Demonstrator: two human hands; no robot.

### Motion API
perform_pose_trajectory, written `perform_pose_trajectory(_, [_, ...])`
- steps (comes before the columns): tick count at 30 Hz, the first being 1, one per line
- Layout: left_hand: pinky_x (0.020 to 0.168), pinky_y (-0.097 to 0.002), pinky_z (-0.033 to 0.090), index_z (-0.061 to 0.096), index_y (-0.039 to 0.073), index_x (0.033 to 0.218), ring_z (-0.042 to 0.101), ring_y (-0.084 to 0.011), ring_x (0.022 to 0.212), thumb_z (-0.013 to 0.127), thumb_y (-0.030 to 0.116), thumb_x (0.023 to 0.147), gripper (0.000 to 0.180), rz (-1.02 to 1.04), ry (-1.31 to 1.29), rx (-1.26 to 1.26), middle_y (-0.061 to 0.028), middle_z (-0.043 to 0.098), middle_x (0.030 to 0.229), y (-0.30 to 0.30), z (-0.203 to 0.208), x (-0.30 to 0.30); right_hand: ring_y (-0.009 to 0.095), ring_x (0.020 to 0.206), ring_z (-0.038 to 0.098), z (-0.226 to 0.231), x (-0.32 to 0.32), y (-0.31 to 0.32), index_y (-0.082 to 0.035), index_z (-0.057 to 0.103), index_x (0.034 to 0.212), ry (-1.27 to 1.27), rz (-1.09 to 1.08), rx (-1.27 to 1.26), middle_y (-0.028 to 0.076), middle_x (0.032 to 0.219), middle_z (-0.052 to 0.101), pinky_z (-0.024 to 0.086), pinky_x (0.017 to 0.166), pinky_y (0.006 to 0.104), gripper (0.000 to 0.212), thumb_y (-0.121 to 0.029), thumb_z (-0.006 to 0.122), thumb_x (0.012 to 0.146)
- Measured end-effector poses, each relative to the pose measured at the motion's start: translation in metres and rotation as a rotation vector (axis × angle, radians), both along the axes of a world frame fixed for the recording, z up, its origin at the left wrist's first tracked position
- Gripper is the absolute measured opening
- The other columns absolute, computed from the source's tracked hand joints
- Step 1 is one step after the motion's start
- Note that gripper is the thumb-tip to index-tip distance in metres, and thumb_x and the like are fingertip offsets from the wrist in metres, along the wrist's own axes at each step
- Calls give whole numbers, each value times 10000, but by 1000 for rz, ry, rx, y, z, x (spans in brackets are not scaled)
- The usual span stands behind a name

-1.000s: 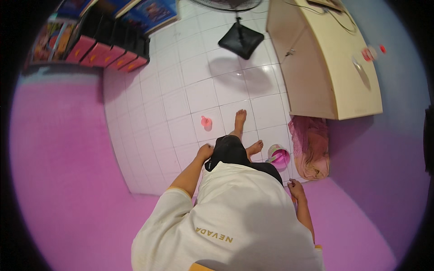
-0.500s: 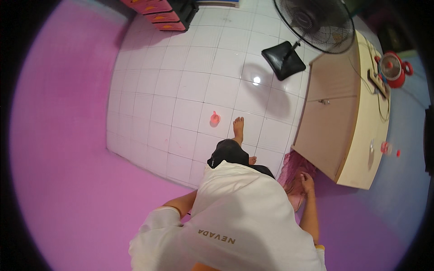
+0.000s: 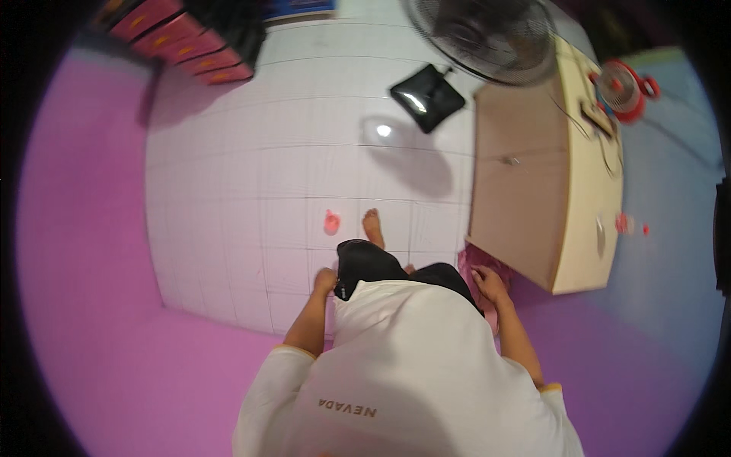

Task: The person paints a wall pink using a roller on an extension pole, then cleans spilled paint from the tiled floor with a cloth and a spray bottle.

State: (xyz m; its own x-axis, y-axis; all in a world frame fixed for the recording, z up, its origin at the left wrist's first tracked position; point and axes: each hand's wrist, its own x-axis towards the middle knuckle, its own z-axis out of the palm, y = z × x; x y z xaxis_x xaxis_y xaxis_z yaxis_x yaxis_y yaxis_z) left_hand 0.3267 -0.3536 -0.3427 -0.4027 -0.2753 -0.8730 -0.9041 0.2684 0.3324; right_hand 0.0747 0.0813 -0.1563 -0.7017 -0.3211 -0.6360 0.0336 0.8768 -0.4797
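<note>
Both my arms hang down beside my body. My left hand [image 3: 325, 282] is next to the left leg of my black shorts [image 3: 371, 261]; its fingers are blurred and partly turned away. Beyond it on the tiled floor lies a small pink cup-like item [image 3: 332, 222] with a handle-like part, in front and left of my bare foot [image 3: 372, 226]. Over a pink basket or cloth [image 3: 506, 268], low by the cabinet, is my right hand [image 3: 489, 284], its fingers loosely bent and apart with nothing seen in them.
A pedestal fan [image 3: 487, 34] on a black square base [image 3: 428, 97] stands ahead. To the right is a wooden cabinet [image 3: 521, 183] bearing a small red fan [image 3: 620, 90] and a power strip [image 3: 596, 118]. A pink drawer unit [image 3: 183, 42] stands far left, by the pink wall [image 3: 84, 221].
The view has shifted, so the fan, cabinet and pink item sit further left in it. My left hand has come into sight beside my shorts. One step forward seems to be under way.
</note>
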Motion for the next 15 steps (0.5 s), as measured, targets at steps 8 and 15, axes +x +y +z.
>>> perform_pose_trajectory(8, [603, -326, 517, 523, 32, 997, 628, -182, 734, 443, 275, 939, 262, 364, 126, 233, -78, 594, 842, 2, 45, -120, 347, 898, 620, -11, 64, 66, -15, 640, 1005, -64, -395, 40, 225, 953, 636, 474, 810, 388, 352, -314, 544, 847])
perform_pose_trajectory(15, [574, -329, 517, 563, -8, 960, 635, -218, 675, 501, 306, 902, 326, 39, 38, 86, -119, 637, 807, 53, 44, -163, 305, 886, 626, -53, 182, 140, -25, 636, 1016, -87, -667, 40, 188, 962, 647, 479, 793, 360, 373, -348, 523, 869])
